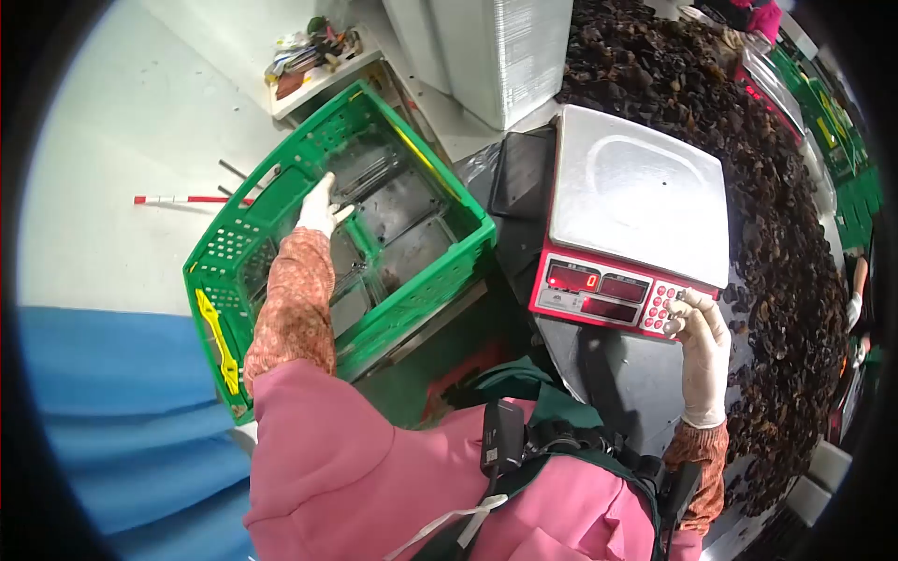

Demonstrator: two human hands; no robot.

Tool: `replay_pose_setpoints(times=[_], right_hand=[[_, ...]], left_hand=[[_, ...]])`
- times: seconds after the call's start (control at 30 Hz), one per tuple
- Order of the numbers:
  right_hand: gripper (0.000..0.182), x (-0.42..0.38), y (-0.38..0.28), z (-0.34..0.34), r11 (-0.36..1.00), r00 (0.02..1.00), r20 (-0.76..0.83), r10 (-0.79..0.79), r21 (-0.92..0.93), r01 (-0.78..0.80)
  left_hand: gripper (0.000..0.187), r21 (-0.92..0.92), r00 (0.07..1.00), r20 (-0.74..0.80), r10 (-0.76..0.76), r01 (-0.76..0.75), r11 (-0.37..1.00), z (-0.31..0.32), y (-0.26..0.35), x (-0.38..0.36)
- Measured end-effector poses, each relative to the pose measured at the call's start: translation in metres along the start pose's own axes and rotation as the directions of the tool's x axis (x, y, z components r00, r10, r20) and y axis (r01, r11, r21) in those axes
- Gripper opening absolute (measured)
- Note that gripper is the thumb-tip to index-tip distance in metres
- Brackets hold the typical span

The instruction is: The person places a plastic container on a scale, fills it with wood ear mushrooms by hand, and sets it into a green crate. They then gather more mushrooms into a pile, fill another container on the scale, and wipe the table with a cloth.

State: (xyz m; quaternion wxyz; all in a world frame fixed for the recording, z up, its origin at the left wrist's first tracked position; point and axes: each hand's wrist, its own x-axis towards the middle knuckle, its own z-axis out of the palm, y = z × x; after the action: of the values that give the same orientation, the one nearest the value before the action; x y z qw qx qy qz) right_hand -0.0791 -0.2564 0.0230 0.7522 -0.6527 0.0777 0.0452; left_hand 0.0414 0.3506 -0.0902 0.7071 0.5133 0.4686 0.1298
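My left hand (319,208), in a white glove, reaches into a green plastic crate (447,245) with its fingers stretched out and apart. Clear plastic boxes (404,208) lie inside the crate, close under those fingers. At the keypad (660,307) of a red weighing scale (541,297), my gloved right hand (703,351) has its fingers bent but apart, fingertips right at the buttons, with nothing in them. The scale's metal pan (645,201) is bare, and its lit display (573,279) reads 0.
A large heap of dark, flaky pieces (776,309) spreads along the table right of the scale. Behind stand white stacked boxes (510,65) and a small shelf with odds and ends (313,58). Another person's gloved hand (853,310) shows at the far right.
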Motion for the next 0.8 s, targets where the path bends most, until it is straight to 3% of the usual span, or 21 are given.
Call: replay_pose_setpoints(times=[0.07, 0.1, 0.2, 0.23, 0.27, 0.33, 0.4, 0.43, 0.47, 0.53, 0.6, 0.63, 0.73, 0.8], right_hand=[[0.022, -0.003, 0.004, -0.006, 1.0, 0.999, -0.03, 0.011, 0.01, -0.011], [0.022, -0.005, 0.006, -0.009, 1.0, 0.999, -0.041, -0.001, 0.003, 0.001], [0.023, -0.011, 0.013, -0.021, 1.0, 0.997, -0.073, 0.008, 0.011, -0.007], [0.023, -0.014, 0.019, -0.027, 1.0, 0.996, -0.09, 0.009, 0.018, -0.007], [0.024, -0.017, 0.019, -0.029, 1.0, 0.994, -0.103, 0.024, 0.01, -0.023], [0.025, -0.023, 0.014, -0.035, 0.998, 0.985, -0.164, 0.058, -0.005, -0.06], [0.026, -0.031, 0.017, -0.05, 0.997, 0.981, -0.183, 0.07, 0.024, -0.067], [0.027, -0.034, 0.017, -0.055, 0.997, 0.977, -0.201, 0.071, 0.048, -0.063], [0.027, -0.036, 0.017, -0.058, 0.996, 0.975, -0.213, 0.065, 0.073, -0.05], [0.028, -0.044, 0.019, -0.064, 0.999, 0.967, -0.253, 0.03, 0.047, -0.018], [0.03, -0.055, 0.015, -0.071, 0.999, 0.956, -0.292, 0.009, 0.046, 0.005], [0.03, -0.062, 0.012, -0.074, 0.998, 0.949, -0.316, 0.011, 0.056, 0.007], [0.031, -0.094, 0.016, -0.094, 0.997, 0.916, -0.4, -0.031, 0.054, 0.057], [0.032, -0.113, 0.028, -0.115, 0.995, 0.887, -0.459, -0.044, 0.064, 0.082]], left_hand=[[0.062, 0.096, 0.984, 0.167, 0.069, -0.086, 0.992, 0.005, -0.022, 0.048], [0.063, 0.192, 0.98, 0.104, 0.17, -0.187, 0.963, 0.011, -0.033, 0.064], [0.068, 0.429, 0.998, 0.054, 0.041, -0.06, 0.901, 0.021, -0.004, 0.006], [0.069, 0.581, 0.972, 0.095, 0.216, -0.231, 0.78, -0.005, -0.018, 0.083], [0.064, 0.804, 0.84, 0.033, 0.542, -0.345, 0.485, -0.01, -0.021, 0.119], [0.064, 0.618, 0.546, 0.36, 0.757, -0.747, 0.245, 0.016, 0.043, 0.059], [0.058, 0.276, 0.241, 0.452, 0.859, -0.953, 0.122, 0.076, 0.109, 0.011], [0.06, 0.186, 0.203, 0.458, 0.865, -0.974, 0.131, 0.114, 0.135, -0.081], [0.058, 0.224, 0.281, 0.44, 0.853, -0.954, 0.198, 0.138, 0.161, -0.13], [0.058, 0.237, -0.203, 0.394, 0.896, -0.92, -0.313, 0.188, 0.204, -0.184], [0.056, 0.127, -0.171, 0.464, 0.869, -0.958, -0.256, 0.233, 0.247, -0.219], [0.052, 0.122, -0.185, 0.536, 0.824, -0.948, -0.293, 0.26, 0.272, -0.217], [0.046, 0.155, -0.061, 0.879, 0.473, -0.901, -0.405, 0.327, 0.351, -0.134], [0.047, 0.166, 0.059, 0.962, 0.268, -0.902, -0.397, 0.357, 0.38, -0.083]])
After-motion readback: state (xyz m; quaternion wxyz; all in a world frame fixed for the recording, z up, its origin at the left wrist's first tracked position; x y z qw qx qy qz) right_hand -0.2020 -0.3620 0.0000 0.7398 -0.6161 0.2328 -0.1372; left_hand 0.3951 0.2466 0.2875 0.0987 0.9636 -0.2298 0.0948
